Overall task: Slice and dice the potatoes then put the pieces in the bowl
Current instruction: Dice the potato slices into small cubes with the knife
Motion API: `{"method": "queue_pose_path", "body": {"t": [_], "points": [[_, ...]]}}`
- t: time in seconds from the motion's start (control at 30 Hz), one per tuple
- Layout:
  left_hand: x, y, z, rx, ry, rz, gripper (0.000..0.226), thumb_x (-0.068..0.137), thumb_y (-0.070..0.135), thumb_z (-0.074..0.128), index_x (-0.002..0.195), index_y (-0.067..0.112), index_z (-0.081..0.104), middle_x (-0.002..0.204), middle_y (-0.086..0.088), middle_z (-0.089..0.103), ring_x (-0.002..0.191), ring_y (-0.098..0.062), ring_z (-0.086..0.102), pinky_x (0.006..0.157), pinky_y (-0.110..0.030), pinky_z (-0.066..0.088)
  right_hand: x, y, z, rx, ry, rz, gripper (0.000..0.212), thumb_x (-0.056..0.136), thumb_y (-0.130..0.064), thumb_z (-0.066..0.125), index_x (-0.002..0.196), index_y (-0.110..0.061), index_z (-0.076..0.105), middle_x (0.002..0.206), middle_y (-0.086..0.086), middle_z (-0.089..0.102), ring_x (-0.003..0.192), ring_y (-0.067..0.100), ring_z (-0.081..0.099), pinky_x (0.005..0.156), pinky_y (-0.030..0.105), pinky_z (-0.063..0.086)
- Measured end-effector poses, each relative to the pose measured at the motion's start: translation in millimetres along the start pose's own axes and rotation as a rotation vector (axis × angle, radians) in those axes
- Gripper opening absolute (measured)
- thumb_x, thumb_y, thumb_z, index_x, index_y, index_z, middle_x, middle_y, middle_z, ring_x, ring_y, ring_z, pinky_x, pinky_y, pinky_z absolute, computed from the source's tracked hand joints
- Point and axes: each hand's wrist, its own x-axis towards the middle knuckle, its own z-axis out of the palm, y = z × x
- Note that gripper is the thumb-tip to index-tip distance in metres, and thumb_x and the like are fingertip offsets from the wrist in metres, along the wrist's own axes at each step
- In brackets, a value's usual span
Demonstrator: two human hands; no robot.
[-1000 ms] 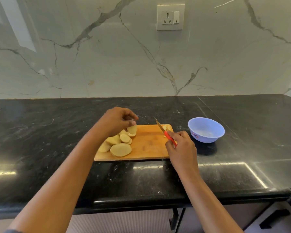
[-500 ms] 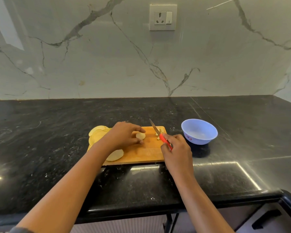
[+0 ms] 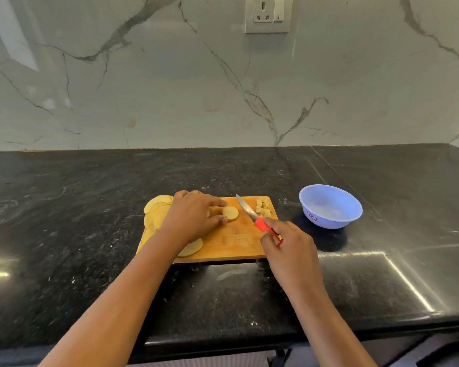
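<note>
A wooden cutting board lies on the black counter. Several potato slices are piled at its left end, and one more slice shows near its front edge. My left hand rests over the board and holds a single round slice flat at its fingertips. A small heap of diced potato sits at the board's far right corner. My right hand grips a red-handled knife, its blade pointing up-left between the slice and the dice. The blue bowl stands to the right.
The black stone counter stretches wide on both sides, with its front edge near the bottom of the view. A marble wall with a power socket rises behind. A dark drawer handle shows at the lower right.
My left hand picked one slice from the pile and brought it down flat on the middle of the board. The knife hand stayed beside it, holding the knife.
</note>
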Motion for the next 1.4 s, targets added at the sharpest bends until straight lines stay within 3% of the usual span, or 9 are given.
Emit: {"method": "queue_pose_path", "body": {"t": [0.3,0.6,0.77,0.9,1.07,1.27,1.4], "points": [[3,4,9,-0.008,0.068,0.024,0.038,0.090,0.057,0.050,0.122,0.041,0.060,0.121,0.015,0.063,0.117,-0.007,0.047,0.101,-0.028,0.026,-6,-12,0,-0.153,0.013,-0.093,0.035,0.093,-0.023,0.053,0.128,-0.024,0.059,0.082,-0.010,0.048,0.060,0.006,0.040,0.051,0.011,0.027],[1,7,12,0.012,0.077,0.048,0.040,0.090,0.060,0.047,0.124,0.042,0.058,0.129,0.021,0.058,0.122,-0.006,0.048,0.104,-0.030,0.027,0,-18,-3,-0.272,-0.067,-0.130,0.039,0.096,-0.030,0.045,0.134,-0.031,0.052,0.086,-0.012,0.048,0.069,0.008,0.045,0.049,0.014,0.024],[2,7,13,0.003,0.081,0.042,0.039,0.090,0.059,0.047,0.122,0.042,0.060,0.126,0.020,0.060,0.120,-0.006,0.050,0.103,-0.031,0.028,5,-23,-5,-0.324,-0.076,-0.208,0.041,0.096,-0.027,0.045,0.136,-0.027,0.051,0.110,-0.009,0.060,0.080,0.012,0.058,0.050,0.013,0.022],[2,8,14,0.006,0.085,0.047,0.039,0.091,0.059,0.047,0.122,0.040,0.060,0.125,0.018,0.061,0.119,-0.006,0.051,0.105,-0.032,0.027,11,-24,-8,-0.342,-0.101,-0.242,0.041,0.097,-0.028,0.044,0.138,-0.029,0.048,0.107,-0.010,0.060,0.082,0.008,0.054,0.051,0.014,0.026],[1,10,14,0.021,0.095,0.034,0.038,0.091,0.058,0.046,0.121,0.041,0.061,0.123,0.018,0.063,0.117,-0.006,0.052,0.108,-0.033,0.023,24,-28,-5,-0.357,-0.165,-0.240,0.040,0.096,-0.027,0.044,0.136,-0.027,0.050,0.104,-0.005,0.061,0.089,0.014,0.059,0.068,0.025,0.047],[0,13,11,0.039,0.089,-0.014,0.037,0.091,0.058,0.046,0.119,0.040,0.063,0.119,0.015,0.065,0.118,-0.007,0.051,0.113,-0.037,0.016,32,-35,0,-0.437,-0.248,-0.230,0.034,0.097,-0.025,0.042,0.128,-0.022,0.056,0.101,0.000,0.061,0.089,0.017,0.059,0.066,0.025,0.043],[-2,16,6,0.038,0.075,-0.044,0.037,0.091,0.057,0.047,0.120,0.039,0.062,0.118,0.014,0.065,0.120,-0.007,0.050,0.116,-0.041,0.008,5,-35,-18,-0.468,-0.297,-0.238,0.035,0.100,-0.026,0.037,0.134,-0.023,0.046,0.091,-0.004,0.047,0.076,0.014,0.046,0.050,0.019,0.026]]}}
